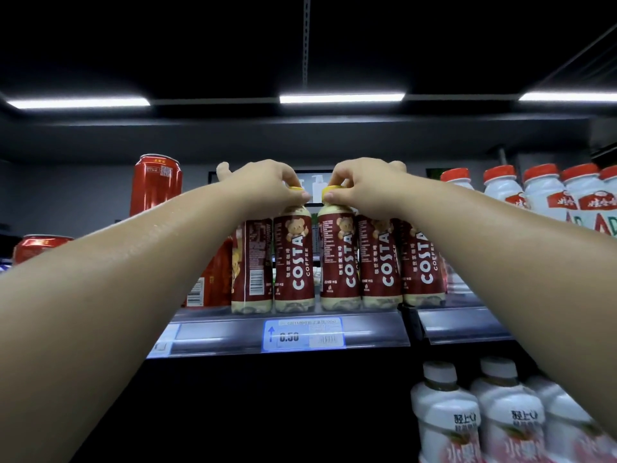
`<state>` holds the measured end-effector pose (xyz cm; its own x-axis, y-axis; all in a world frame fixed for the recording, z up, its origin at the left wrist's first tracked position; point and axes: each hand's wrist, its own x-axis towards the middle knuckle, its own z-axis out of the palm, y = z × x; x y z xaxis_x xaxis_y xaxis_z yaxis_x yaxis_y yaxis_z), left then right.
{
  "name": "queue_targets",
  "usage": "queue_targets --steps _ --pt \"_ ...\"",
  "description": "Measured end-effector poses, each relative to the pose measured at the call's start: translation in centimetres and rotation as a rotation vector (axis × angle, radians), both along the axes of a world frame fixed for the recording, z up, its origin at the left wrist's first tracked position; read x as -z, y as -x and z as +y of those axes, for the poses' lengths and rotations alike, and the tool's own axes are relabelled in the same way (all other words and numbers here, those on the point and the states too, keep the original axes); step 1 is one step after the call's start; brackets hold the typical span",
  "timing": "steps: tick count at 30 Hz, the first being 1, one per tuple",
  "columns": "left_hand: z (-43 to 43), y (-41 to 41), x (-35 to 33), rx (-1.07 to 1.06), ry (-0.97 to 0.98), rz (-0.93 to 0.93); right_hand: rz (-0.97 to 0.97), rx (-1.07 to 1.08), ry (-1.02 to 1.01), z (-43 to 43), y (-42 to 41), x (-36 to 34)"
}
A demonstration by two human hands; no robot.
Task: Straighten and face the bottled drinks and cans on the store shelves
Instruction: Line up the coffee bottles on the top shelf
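Several dark-red Costa Coffee bottles with yellow caps stand in a row on the upper shelf (pixel 283 320). My left hand (pixel 267 182) pinches the cap of one bottle (pixel 293 262), whose logo faces front. My right hand (pixel 364 183) pinches the cap of the neighbouring bottle (pixel 340 259), which is turned slightly to the right. The leftmost Costa bottle (pixel 252 265) shows its barcode side. Two more Costa bottles (pixel 384 262) stand to the right, logos forward.
Red cans (pixel 157 182) stand at the left on the same shelf, one lower can (pixel 40 247) behind my left forearm. White bottles with red caps (pixel 541 192) fill the right. White-capped bottles (pixel 444 409) sit on the shelf below. A price tag (pixel 303 334) hangs on the shelf edge.
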<state>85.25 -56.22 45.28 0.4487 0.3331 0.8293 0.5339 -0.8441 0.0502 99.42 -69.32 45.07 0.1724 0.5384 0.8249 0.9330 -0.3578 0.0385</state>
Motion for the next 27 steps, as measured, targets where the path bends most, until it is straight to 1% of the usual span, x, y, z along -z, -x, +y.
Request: queue_targets --steps 7,13,17,24,27 --pt "0.5 -0.2 0.6 0.023 -0.025 -0.051 0.010 -0.069 -0.009 0.1 -0.1 0.4" --pt "0.2 -0.8 1.0 0.020 -0.088 -0.106 -0.061 0.015 -0.052 0.1 0.2 0.3" --pt "-0.3 -1.2 1.5 0.037 -0.103 -0.177 -0.076 -0.005 -0.086 -0.4 0.0 0.7" --pt "-0.1 -1.0 2.2 0.016 -0.094 -0.150 -0.012 -0.048 -0.091 -0.7 -0.2 1.9" --pt "-0.2 -1.0 2.2 0.024 -0.096 -0.151 -0.029 -0.042 -0.067 -0.4 -0.2 2.3"
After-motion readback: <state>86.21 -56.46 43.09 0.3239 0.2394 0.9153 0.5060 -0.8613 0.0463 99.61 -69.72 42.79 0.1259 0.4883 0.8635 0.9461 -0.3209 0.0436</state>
